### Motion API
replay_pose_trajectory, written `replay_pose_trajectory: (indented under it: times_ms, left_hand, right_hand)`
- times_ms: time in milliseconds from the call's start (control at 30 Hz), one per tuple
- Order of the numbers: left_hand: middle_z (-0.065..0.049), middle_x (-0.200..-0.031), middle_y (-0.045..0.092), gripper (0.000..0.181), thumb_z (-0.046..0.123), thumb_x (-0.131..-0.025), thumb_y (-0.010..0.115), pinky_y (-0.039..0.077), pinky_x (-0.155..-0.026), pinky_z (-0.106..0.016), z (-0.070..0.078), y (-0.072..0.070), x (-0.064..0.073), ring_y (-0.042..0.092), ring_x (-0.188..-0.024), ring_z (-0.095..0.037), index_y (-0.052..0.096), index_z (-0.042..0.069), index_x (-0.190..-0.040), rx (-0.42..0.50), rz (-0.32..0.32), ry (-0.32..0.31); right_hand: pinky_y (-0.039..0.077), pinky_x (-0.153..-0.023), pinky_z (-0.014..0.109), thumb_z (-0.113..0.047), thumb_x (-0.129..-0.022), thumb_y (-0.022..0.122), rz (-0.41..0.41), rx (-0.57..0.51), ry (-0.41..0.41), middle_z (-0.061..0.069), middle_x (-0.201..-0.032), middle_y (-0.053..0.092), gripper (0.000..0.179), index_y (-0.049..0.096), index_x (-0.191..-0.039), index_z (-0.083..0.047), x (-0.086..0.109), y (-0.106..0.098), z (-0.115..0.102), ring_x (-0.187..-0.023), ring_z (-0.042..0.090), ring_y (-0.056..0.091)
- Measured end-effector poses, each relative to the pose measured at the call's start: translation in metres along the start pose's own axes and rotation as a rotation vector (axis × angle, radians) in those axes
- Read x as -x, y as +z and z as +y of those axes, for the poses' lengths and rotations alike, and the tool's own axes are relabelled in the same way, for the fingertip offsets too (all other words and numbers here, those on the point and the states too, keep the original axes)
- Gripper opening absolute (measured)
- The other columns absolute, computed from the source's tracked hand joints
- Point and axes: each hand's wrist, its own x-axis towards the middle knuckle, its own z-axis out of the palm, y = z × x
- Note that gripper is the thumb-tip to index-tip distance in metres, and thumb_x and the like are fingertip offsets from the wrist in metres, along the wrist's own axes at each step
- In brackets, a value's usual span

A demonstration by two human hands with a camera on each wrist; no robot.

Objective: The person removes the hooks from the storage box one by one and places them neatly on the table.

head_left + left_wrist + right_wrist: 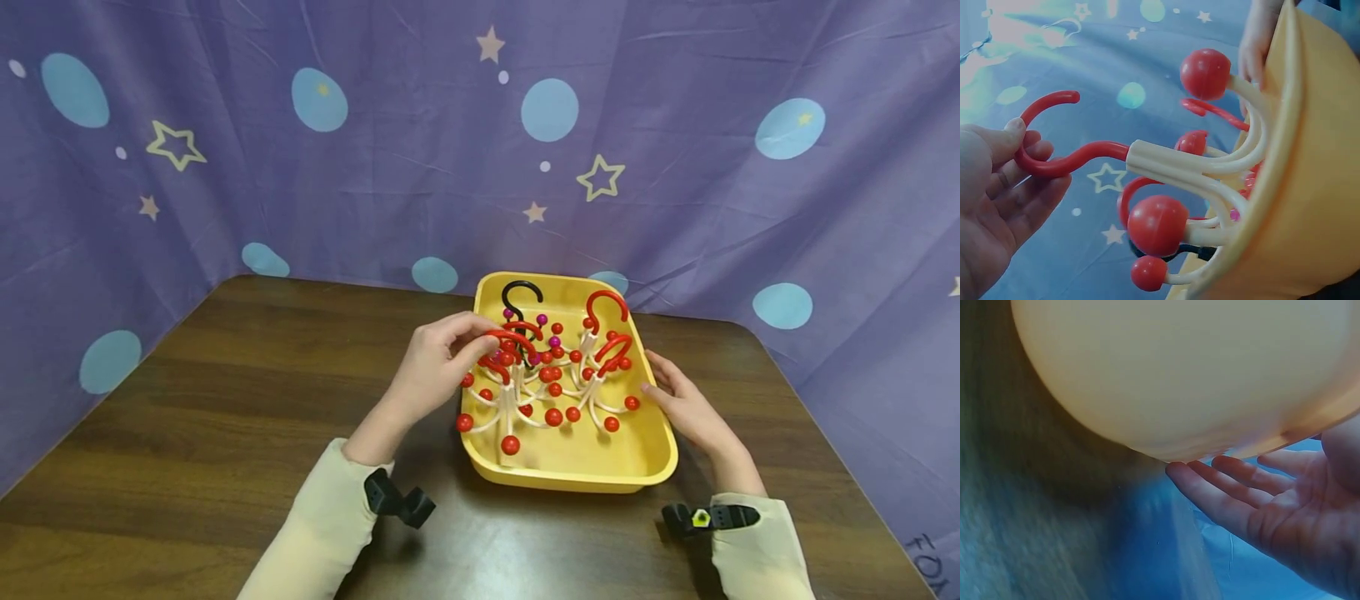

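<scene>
My left hand pinches the red hook of a piece that looks like a head massager, with curved white arms tipped in red balls. Its arms overlap the near-left part of a yellow plastic tub. Similar red-hooked pieces stand in the tub, beside one with a black hook and magenta balls. My right hand lies along the tub's right side, its thumb at the rim. In the right wrist view its fingers extend straight, fingertips right at the outer wall.
The tub stands on a dark wooden table, towards its far edge. Behind the table hangs a purple curtain with stars and blue spots. A black strap with a camera is on each sleeve.
</scene>
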Motion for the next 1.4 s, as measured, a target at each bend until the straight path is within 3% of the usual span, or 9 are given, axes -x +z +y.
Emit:
replay_pose_trajectory:
  times_ms: [167,300,500,733,967,1200,1400]
  left_hand:
    - [0.002,-0.084,0.064,0.013,0.015,-0.083,0.065,0.047,-0.059,-0.021,0.004,-0.012,-0.001,0.055,-0.067,-0.007,0.068,0.009,-0.094,-0.013,0.026,0.023]
    - [0.003,-0.082,0.063,0.012,0.016,-0.083,0.065,0.046,-0.057,-0.021,0.006,-0.021,-0.001,0.054,-0.065,-0.007,0.069,0.010,-0.093,-0.051,0.041,0.045]
    - [0.002,-0.080,0.062,0.011,0.015,-0.083,0.065,0.045,-0.052,-0.023,0.003,-0.032,-0.001,0.056,-0.061,-0.010,0.069,0.011,-0.093,-0.077,0.064,0.013]
    - [0.001,-0.079,0.063,0.012,0.014,-0.082,0.067,0.044,-0.047,-0.022,-0.002,-0.039,-0.002,0.058,-0.060,-0.011,0.069,0.010,-0.093,-0.082,0.096,-0.018]
    - [-0.003,-0.076,0.063,0.014,0.011,-0.081,0.067,0.045,-0.053,-0.019,-0.015,-0.046,-0.004,0.058,-0.062,-0.013,0.069,0.006,-0.094,-0.086,0.161,-0.025]
    - [-0.003,-0.071,0.063,0.013,0.014,-0.082,0.067,0.043,-0.055,-0.017,-0.028,-0.056,-0.004,0.055,-0.061,-0.007,0.069,0.006,-0.092,-0.090,0.243,-0.048]
    - [-0.004,-0.072,0.063,0.014,0.016,-0.082,0.066,0.044,-0.056,-0.018,-0.036,-0.062,-0.005,0.055,-0.062,-0.005,0.069,0.006,-0.092,-0.122,0.280,-0.048]
  right_hand:
    - [0.047,-0.087,0.044,-0.016,-0.097,0.041,-0.009,-0.019,0.019,0.034,-0.138,0.027,0.059,0.008,-0.145,-0.001,0.001,-0.002,0.001,-0.119,0.044,0.041]
    - [0.050,-0.082,0.037,-0.017,-0.098,0.037,-0.029,-0.095,0.017,0.034,-0.136,0.028,0.057,0.008,-0.145,-0.001,0.002,-0.004,0.003,-0.115,0.042,0.044]
    - [0.050,-0.081,0.034,-0.014,-0.099,0.033,-0.066,-0.190,0.011,0.034,-0.139,0.023,0.055,0.005,-0.145,0.000,0.004,-0.005,0.003,-0.117,0.043,0.041]
    - [0.049,-0.084,0.038,-0.011,-0.098,0.033,-0.071,-0.192,0.009,0.035,-0.140,0.022,0.055,0.005,-0.144,0.000,0.004,-0.005,0.002,-0.120,0.047,0.037]
    - [0.049,-0.082,0.032,-0.011,-0.098,0.033,-0.067,-0.187,0.011,0.035,-0.139,0.022,0.055,0.006,-0.144,0.000,0.004,-0.005,0.001,-0.118,0.044,0.039]
    - [0.050,-0.081,0.035,-0.012,-0.098,0.034,-0.069,-0.177,0.012,0.035,-0.138,0.025,0.056,0.006,-0.145,-0.001,0.004,-0.006,0.001,-0.114,0.039,0.045]
    - [0.050,-0.082,0.035,-0.012,-0.098,0.035,-0.063,-0.160,0.007,0.035,-0.138,0.025,0.056,0.006,-0.144,0.000,0.004,-0.005,0.001,-0.116,0.042,0.043]
